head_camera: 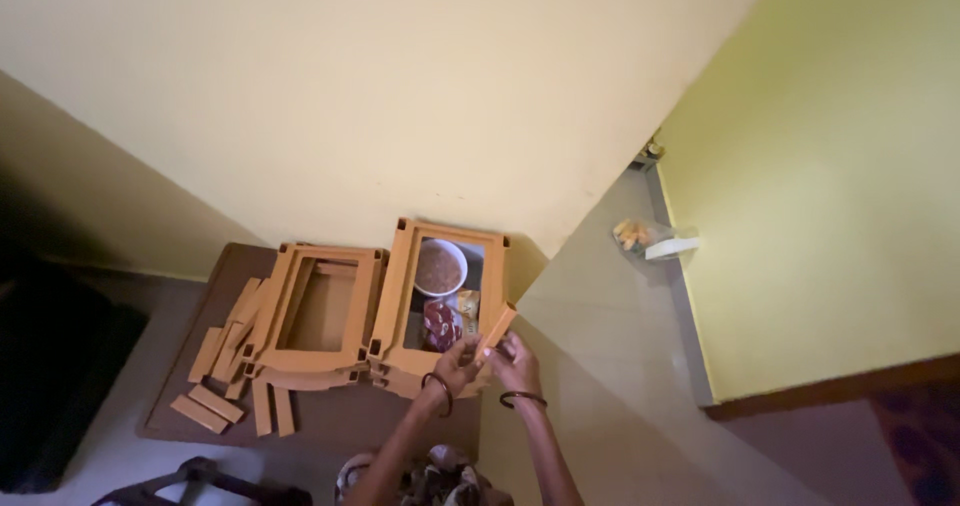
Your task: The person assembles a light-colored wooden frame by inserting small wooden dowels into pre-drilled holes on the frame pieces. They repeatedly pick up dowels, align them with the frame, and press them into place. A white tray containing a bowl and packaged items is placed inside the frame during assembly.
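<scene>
We hold one short brown strip pinched in both hands, left hand and right hand closed on it, at the near right corner of the stacked frames on the tabletop.

Packaging noted: two items.
I see a clear snack bag by the yellow wall, and a red-yellow packet beside the bowl.
</scene>
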